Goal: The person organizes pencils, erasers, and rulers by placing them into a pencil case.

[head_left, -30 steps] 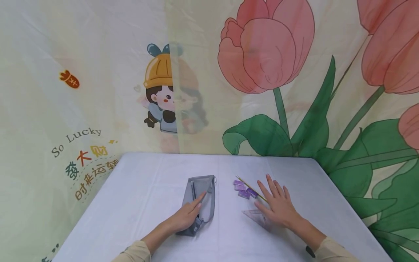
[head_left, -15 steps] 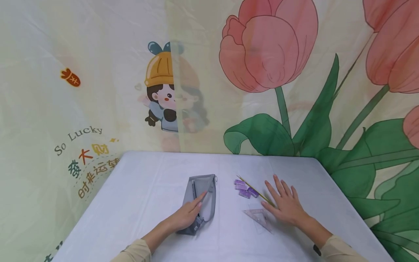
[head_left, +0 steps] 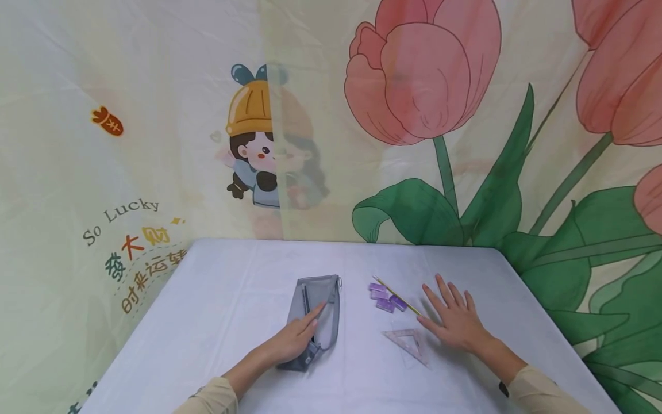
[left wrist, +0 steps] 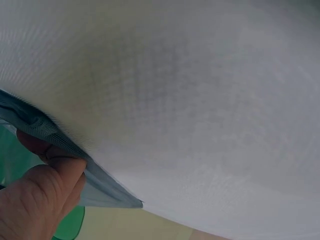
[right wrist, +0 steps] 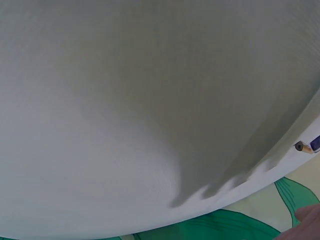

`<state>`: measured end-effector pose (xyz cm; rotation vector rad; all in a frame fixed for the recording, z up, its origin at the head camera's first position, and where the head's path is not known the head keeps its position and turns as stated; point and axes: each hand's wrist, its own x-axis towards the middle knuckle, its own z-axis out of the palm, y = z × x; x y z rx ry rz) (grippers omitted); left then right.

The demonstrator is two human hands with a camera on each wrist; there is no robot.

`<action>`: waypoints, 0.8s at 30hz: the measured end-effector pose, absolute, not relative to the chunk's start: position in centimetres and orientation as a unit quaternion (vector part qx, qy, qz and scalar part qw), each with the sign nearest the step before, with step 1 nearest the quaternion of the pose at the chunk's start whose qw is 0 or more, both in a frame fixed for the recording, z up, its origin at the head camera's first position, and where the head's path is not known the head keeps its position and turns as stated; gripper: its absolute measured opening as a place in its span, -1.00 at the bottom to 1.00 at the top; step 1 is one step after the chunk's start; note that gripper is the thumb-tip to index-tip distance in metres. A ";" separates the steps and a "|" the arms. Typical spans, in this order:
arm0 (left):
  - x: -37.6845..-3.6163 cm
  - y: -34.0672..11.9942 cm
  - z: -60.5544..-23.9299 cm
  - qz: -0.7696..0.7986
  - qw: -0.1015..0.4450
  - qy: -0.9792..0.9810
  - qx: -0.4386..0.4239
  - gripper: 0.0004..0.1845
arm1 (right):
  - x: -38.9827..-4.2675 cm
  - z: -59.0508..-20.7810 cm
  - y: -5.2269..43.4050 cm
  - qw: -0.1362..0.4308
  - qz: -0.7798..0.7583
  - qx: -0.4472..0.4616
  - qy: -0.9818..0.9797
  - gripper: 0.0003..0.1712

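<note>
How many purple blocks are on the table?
4 show, bunched by the pencil: back block, second block just in front, front block, and right block beside the pencil. Others could be hidden.

Soft, even light fills the head view, which is clear, with faint shadows by the right hand point(head_left: 457, 325) on the white table point(head_left: 217, 322). Both wrist views are dimmer and hazy; a blurred shadow with finger-like prongs darkens the right one, where the table's edge bows.

Left hand point(head_left: 293, 340) palm down, index finger extended; right hand point(head_left: 456, 323) palm down, fingers splayed.
</note>
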<state>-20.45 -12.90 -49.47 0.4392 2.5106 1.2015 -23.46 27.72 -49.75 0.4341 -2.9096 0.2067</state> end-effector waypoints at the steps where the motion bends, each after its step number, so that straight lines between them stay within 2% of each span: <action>1: -20.4 -12.9 -49.5 0.420 0.160 0.880 0.153 -0.45 | -23.5 -49.7 27.7 0.093 0.072 0.145 -0.982 -0.06; 13: -20.3 -13.0 -49.5 0.421 0.159 0.879 0.159 -0.46 | -23.8 -50.0 27.9 0.078 0.097 0.132 -0.983 -0.03; 24: -20.5 -12.9 -49.7 0.418 0.160 0.881 0.156 -0.46 | -24.2 -50.0 27.6 0.087 0.117 0.134 -0.980 0.01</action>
